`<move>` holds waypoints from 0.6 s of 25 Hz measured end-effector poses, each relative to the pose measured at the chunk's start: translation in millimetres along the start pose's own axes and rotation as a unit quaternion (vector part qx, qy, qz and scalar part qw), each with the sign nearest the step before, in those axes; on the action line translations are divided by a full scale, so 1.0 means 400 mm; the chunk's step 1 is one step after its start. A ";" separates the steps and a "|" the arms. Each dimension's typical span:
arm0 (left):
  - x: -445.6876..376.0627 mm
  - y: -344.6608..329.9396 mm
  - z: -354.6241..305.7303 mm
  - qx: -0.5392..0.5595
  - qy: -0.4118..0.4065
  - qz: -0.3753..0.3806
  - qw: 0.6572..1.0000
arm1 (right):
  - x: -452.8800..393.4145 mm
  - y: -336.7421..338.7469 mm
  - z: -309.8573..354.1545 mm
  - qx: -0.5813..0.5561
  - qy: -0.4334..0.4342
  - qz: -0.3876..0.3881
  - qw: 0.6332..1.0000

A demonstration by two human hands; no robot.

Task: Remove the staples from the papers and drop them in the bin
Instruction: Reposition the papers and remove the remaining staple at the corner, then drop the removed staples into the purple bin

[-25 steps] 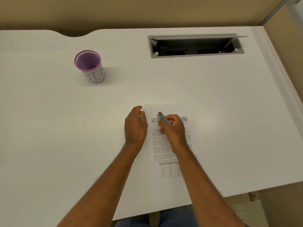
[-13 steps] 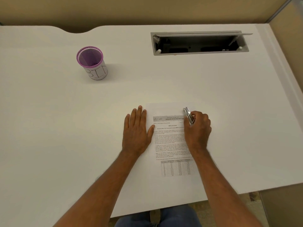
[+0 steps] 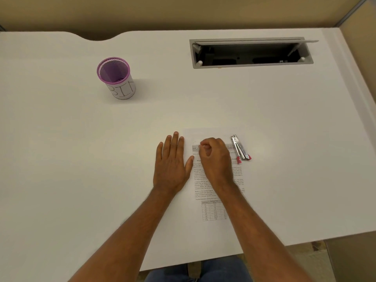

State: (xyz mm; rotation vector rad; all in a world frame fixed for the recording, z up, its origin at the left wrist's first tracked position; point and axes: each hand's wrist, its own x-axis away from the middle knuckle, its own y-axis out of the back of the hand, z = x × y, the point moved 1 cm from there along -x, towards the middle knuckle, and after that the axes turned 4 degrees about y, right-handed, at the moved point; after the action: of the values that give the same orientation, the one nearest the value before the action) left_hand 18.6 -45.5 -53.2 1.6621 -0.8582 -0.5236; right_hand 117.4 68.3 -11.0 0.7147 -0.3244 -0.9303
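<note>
The printed papers point(image 3: 218, 192) lie on the white desk point(image 3: 81, 159) in front of me. My left hand point(image 3: 172, 163) rests flat, fingers spread, on the desk along the papers' left edge. My right hand point(image 3: 215, 159) hovers over the upper left of the top sheet with thumb and forefinger pinched together. No staple is visible there. The metal staple remover point(image 3: 240, 147) with pink tips lies loose at the papers' upper right edge, just right of my right hand. The purple mesh bin point(image 3: 116, 78), labelled BIN, stands upright at the far left.
A grey cable hatch point(image 3: 251, 52) is open in the desk's far right part. The desk's near edge runs just below the papers, with my legs under it. A beige wall point(image 3: 183, 11) bounds the far side and the right side.
My right hand has put the staple remover down at the papers' right edge and moved left to the upper left of the sheet, fingers pinched. My left hand went from curled to flat.
</note>
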 end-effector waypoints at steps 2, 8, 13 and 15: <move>-0.002 -0.002 0.000 -0.001 -0.001 -0.003 1.000 | -0.006 -0.023 0.007 -0.006 -0.033 0.011 0.999; -0.002 -0.003 0.001 -0.001 0.000 0.009 1.000 | -0.018 -0.053 0.029 0.064 -0.047 -0.006 0.997; -0.002 0.010 -0.002 0.002 0.001 0.021 1.000 | -0.023 -0.059 0.041 0.065 -0.067 -0.009 0.996; -0.002 0.013 -0.003 0.006 0.001 0.022 1.000 | -0.026 -0.059 0.044 0.060 -0.081 -0.009 0.995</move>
State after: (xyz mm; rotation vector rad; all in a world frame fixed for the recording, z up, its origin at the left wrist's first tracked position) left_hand 17.7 -44.6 -48.0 1.6504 -0.8953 -0.4885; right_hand 87.5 60.3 -13.9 0.7547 -0.5207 -0.9943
